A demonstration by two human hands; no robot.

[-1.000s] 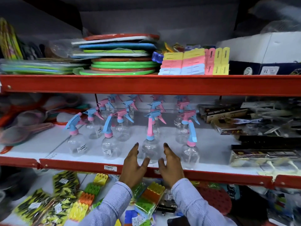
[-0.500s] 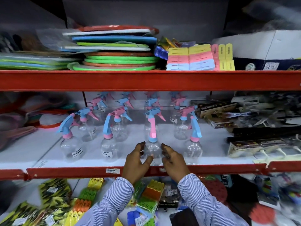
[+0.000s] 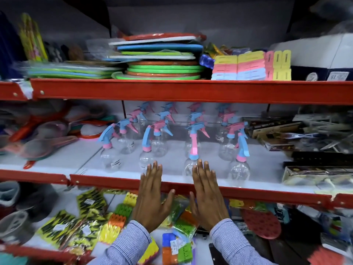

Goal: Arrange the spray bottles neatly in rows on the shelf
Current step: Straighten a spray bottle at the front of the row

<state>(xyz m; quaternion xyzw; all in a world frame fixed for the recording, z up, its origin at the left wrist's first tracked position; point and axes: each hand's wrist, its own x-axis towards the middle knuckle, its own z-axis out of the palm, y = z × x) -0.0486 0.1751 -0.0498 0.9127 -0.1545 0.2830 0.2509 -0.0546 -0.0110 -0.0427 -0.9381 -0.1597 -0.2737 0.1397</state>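
Several clear spray bottles with pink and blue trigger heads stand in rows on the white middle shelf [image 3: 172,173]. The front row holds one at the left [image 3: 109,159], one [image 3: 146,155] above my left hand, one with a pink trigger [image 3: 192,159] above my right hand, and one at the right [image 3: 239,167]. My left hand [image 3: 152,196] and my right hand [image 3: 205,196] are flat, fingers straight, held in front of the shelf's red front rail [image 3: 257,194]. Neither hand holds a bottle. My right fingertips overlap the base of the pink-trigger bottle.
Stacked coloured trays [image 3: 162,62] and pastel peg packs [image 3: 250,67] fill the upper shelf. Dark boxed goods [image 3: 315,163] crowd the right of the middle shelf, plastic scoops [image 3: 44,146] the left. Packets of clips [image 3: 116,222] lie on the lower shelf.
Both hands have let go of the pink-trigger front bottle and drawn back, flattening and moving apart. The camera has shifted closer.
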